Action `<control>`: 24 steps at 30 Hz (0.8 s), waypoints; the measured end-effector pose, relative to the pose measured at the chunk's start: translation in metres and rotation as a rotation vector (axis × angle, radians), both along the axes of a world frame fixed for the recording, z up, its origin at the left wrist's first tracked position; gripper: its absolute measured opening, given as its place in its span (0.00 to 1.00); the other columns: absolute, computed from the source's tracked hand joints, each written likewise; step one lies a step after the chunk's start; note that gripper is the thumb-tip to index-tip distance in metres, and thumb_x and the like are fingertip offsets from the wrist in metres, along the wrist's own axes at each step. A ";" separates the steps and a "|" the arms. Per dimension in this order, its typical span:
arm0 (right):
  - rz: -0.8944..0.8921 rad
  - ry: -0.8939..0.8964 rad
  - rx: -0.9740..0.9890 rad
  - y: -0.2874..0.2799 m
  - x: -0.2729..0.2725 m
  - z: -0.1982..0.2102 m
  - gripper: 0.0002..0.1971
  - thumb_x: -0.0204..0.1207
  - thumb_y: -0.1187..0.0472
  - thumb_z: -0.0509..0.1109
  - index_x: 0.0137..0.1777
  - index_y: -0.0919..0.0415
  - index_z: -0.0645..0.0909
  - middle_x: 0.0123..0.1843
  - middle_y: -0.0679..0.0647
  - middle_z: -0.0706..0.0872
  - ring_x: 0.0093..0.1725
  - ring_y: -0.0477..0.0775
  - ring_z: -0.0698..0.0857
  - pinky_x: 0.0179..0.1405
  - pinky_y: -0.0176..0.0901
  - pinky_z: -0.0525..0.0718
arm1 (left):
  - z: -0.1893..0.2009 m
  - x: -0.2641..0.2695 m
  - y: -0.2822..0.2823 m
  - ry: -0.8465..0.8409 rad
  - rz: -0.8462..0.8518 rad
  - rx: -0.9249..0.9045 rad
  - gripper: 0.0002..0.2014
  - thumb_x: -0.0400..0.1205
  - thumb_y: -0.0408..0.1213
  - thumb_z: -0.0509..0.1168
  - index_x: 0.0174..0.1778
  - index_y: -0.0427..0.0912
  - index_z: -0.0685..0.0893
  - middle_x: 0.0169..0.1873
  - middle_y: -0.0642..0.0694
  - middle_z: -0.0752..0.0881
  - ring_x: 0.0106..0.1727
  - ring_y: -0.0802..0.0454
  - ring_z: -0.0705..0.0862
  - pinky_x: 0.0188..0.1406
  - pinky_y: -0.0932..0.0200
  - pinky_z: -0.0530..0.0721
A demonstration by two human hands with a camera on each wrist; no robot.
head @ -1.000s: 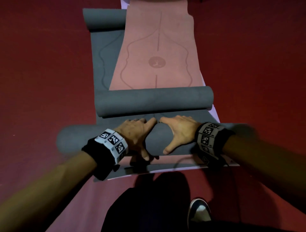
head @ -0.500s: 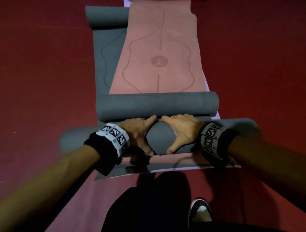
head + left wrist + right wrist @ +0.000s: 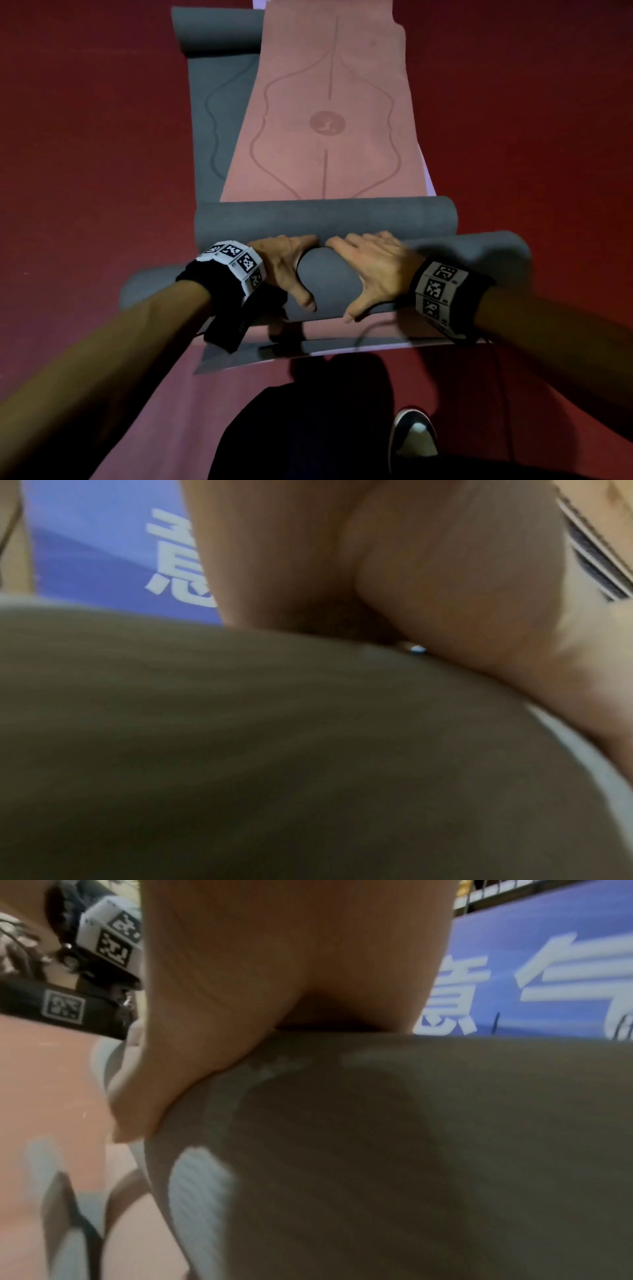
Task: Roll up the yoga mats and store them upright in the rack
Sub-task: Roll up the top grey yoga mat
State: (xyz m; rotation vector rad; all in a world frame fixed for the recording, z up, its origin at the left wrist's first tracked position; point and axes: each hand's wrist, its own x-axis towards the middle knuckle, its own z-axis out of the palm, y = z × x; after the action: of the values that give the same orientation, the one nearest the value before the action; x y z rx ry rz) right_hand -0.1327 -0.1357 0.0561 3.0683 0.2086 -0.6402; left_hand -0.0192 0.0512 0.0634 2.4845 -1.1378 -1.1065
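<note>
A thick grey rolled mat [image 3: 329, 284] lies crosswise right in front of me. My left hand [image 3: 286, 265] and right hand [image 3: 371, 267] press on its top side by side, fingers spread flat and pointing away, thumbs down its near face. A second, thinner grey roll [image 3: 325, 219] lies just beyond, touching the fingertips. Past it a pink mat [image 3: 329, 102] lies flat. In the wrist views, the left palm [image 3: 411, 574] and the right palm [image 3: 274, 974] each rest on the grey roll [image 3: 240, 750] [image 3: 411, 1150]. No rack is in view.
A flat grey mat [image 3: 219, 120] lies left of the pink one, its far end rolled [image 3: 215, 31]. Red floor [image 3: 85, 171] surrounds the mats. A shoe [image 3: 414, 435] stands near my right side. A blue banner [image 3: 548, 974] with white characters hangs beyond.
Both hands have pushed the thick grey roll away from me. The flat strip between it and the second grey roll has closed, and the two rolls now meet.
</note>
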 end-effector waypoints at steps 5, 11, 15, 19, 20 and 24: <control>-0.060 0.042 0.135 0.000 0.005 0.009 0.51 0.47 0.21 0.78 0.68 0.44 0.66 0.55 0.47 0.84 0.57 0.57 0.85 0.50 0.51 0.77 | 0.004 -0.013 0.003 -0.076 -0.075 0.022 0.45 0.54 0.63 0.82 0.65 0.60 0.70 0.54 0.54 0.86 0.56 0.49 0.86 0.57 0.48 0.85; -0.220 0.182 0.312 -0.006 0.006 0.015 0.44 0.46 0.23 0.81 0.62 0.37 0.74 0.55 0.38 0.87 0.56 0.50 0.86 0.60 0.52 0.84 | 0.003 -0.032 0.002 -0.398 -0.217 0.007 0.51 0.50 0.70 0.77 0.66 0.54 0.65 0.55 0.49 0.83 0.57 0.43 0.85 0.56 0.45 0.81; -0.160 0.131 0.199 -0.003 0.001 0.013 0.54 0.43 0.15 0.73 0.70 0.40 0.67 0.63 0.45 0.83 0.63 0.56 0.84 0.61 0.55 0.81 | 0.010 -0.016 -0.007 -0.254 -0.166 0.007 0.45 0.51 0.64 0.81 0.59 0.57 0.67 0.53 0.52 0.86 0.52 0.45 0.87 0.53 0.46 0.85; -0.039 0.007 -0.001 0.001 -0.009 -0.005 0.69 0.42 0.15 0.72 0.82 0.49 0.56 0.64 0.50 0.77 0.63 0.59 0.82 0.60 0.59 0.81 | 0.003 -0.006 -0.010 -0.092 -0.069 0.022 0.45 0.48 0.63 0.81 0.61 0.64 0.70 0.51 0.58 0.87 0.53 0.51 0.88 0.54 0.49 0.87; -0.044 0.008 0.012 0.001 -0.009 -0.007 0.66 0.44 0.16 0.74 0.81 0.48 0.57 0.63 0.49 0.78 0.63 0.59 0.82 0.59 0.58 0.80 | 0.001 -0.004 -0.010 -0.051 -0.064 0.023 0.46 0.47 0.63 0.81 0.61 0.64 0.71 0.52 0.59 0.87 0.54 0.52 0.87 0.56 0.49 0.87; -0.072 0.046 0.157 -0.003 -0.003 -0.004 0.50 0.48 0.23 0.78 0.69 0.43 0.66 0.57 0.47 0.82 0.58 0.58 0.85 0.53 0.53 0.81 | -0.003 -0.014 -0.008 -0.056 -0.099 0.065 0.43 0.50 0.63 0.81 0.59 0.60 0.70 0.52 0.54 0.86 0.54 0.48 0.87 0.56 0.46 0.86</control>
State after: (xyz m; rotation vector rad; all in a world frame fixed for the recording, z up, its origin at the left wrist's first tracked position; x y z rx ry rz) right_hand -0.1359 -0.1382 0.0525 3.2264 0.1560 -0.7321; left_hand -0.0333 0.0432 0.0602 2.5479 -1.2733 -1.1228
